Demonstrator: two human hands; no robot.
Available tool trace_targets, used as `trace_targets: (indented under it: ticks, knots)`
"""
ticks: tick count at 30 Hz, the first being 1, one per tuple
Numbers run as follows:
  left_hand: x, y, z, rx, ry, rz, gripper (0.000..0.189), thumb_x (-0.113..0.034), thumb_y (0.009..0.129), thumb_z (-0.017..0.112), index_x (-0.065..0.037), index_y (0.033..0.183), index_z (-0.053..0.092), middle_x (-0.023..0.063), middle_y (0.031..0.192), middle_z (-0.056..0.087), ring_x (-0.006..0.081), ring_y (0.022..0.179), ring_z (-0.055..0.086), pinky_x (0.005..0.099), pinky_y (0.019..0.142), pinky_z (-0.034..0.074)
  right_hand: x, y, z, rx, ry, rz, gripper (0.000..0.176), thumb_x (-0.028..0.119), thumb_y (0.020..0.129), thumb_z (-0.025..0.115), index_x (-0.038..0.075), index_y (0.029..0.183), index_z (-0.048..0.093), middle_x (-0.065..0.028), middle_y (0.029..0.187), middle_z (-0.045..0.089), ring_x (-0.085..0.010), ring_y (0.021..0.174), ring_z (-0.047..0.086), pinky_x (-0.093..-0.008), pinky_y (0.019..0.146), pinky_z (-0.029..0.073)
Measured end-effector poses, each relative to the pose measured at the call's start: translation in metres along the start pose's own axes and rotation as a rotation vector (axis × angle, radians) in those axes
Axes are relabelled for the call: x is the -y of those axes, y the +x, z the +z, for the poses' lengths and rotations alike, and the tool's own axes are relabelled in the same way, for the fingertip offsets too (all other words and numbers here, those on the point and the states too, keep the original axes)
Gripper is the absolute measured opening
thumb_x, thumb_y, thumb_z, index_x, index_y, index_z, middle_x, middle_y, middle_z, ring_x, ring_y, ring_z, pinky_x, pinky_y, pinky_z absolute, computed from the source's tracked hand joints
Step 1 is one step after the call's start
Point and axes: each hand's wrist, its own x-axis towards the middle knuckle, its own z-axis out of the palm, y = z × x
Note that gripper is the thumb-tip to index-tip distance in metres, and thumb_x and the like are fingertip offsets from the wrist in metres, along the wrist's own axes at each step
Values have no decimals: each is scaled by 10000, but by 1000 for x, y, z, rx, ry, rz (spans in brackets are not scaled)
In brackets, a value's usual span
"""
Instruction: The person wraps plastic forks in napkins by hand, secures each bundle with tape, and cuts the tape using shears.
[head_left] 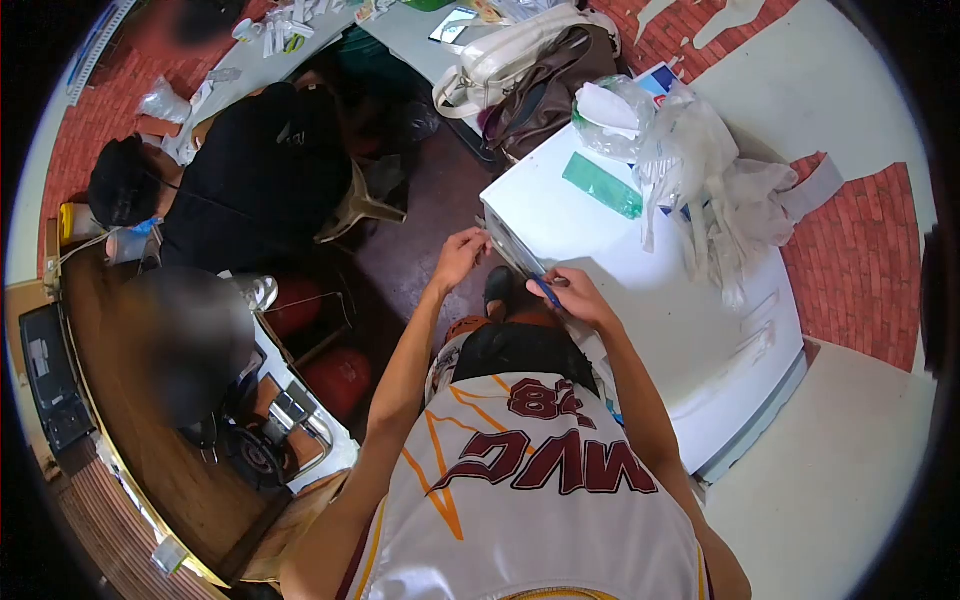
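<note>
My left hand (460, 257) is near the left corner of the white surface, its fingers pressed together at a thin grey item too small to make out. My right hand (580, 297) is closed around a blue-handled object (546, 291) beside the edge of that surface. Between the hands, a narrow grey shape runs along the edge; whether it belongs to the blue object is unclear. A green translucent packet (602, 185) lies on the white surface (640, 285), just beyond my hands.
Clear plastic bags (700, 165) hang over the white surface's far side. Bags (550, 75) and a phone (452, 26) rest on a table ahead. At left, a person in black (255, 175) bends beside a brown-topped counter (110, 330). A metal-framed appliance (295, 420) is nearer.
</note>
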Motion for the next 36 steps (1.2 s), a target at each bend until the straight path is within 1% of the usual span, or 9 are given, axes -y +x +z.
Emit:
trace_targets:
  ticks: [8, 15, 18, 21, 26, 29, 30, 33, 36]
  knots:
    - [-1, -6, 0, -25, 23, -3, 356, -294, 1122, 588, -71, 865, 691, -22, 762, 607, 89, 686, 534, 287, 648, 433, 20, 13, -5, 124, 6, -30, 477, 460, 942, 877, 1, 988, 751, -3, 715, 657, -78, 595, 580, -266, 554, 441]
    - [21, -65, -39, 12, 79, -54, 363, -301, 1101, 605, -57, 853, 708, -20, 738, 597, 87, 673, 513, 291, 637, 423, -28, -45, -43, 87, -40, -176, 318, 264, 973, 859, -6, 1120, 777, -37, 887, 767, -84, 778, 664, -285, 662, 517]
    - [16, -74, -41, -16, 110, -72, 351, -299, 1091, 613, -52, 868, 724, -13, 743, 622, 86, 676, 532, 294, 641, 436, -75, -59, -63, -292, -58, -303, 287, 155, 972, 826, -16, 1198, 776, -117, 988, 812, -161, 820, 730, -319, 752, 572]
    - [0, -68, -27, -20, 140, -68, 345, -282, 1113, 596, -48, 883, 705, -14, 750, 598, 90, 684, 505, 294, 647, 425, -40, -74, -72, -566, -386, -268, 302, 62, 964, 773, -39, 1247, 758, -220, 1094, 803, -295, 915, 779, -370, 857, 597]
    - [-49, -53, 13, 14, 189, 101, 324, -283, 1121, 598, -33, 944, 705, -12, 774, 607, 86, 710, 523, 288, 663, 436, -43, -57, -83, -677, -625, -536, 371, -24, 977, 671, -7, 1344, 722, -243, 1267, 752, -419, 1137, 728, -449, 913, 606]
    - [-69, -53, 30, 77, 226, 202, 311, -282, 1123, 605, -26, 982, 711, -3, 806, 634, 88, 747, 555, 285, 691, 453, -31, -57, -77, -621, -683, -510, 346, 25, 1002, 683, -6, 1344, 720, -236, 1240, 759, -408, 1089, 742, -419, 905, 609]
    - [-72, -53, 35, 96, 228, 218, 307, -278, 1125, 607, -21, 996, 713, 3, 819, 646, 95, 766, 570, 291, 705, 464, -21, -54, -71, -564, -614, -451, 309, 104, 1034, 713, -19, 1317, 728, -182, 1177, 787, -320, 1022, 767, -375, 876, 610]
    - [-76, -57, 47, 129, 271, 278, 292, -262, 1126, 607, -5, 1046, 719, 40, 868, 681, 139, 825, 615, 324, 756, 497, 26, -47, -29, -320, -75, -407, 311, 203, 1044, 743, -30, 1249, 756, -144, 1123, 800, -229, 994, 769, -353, 832, 606]
    - [-77, -64, 49, 174, 319, 357, 276, -241, 1121, 608, 10, 1093, 720, 95, 931, 701, 199, 879, 651, 361, 802, 518, 45, -32, -1, -201, 74, -340, 354, 254, 1046, 768, -35, 1251, 760, -92, 1064, 801, -121, 927, 737, -282, 765, 593]
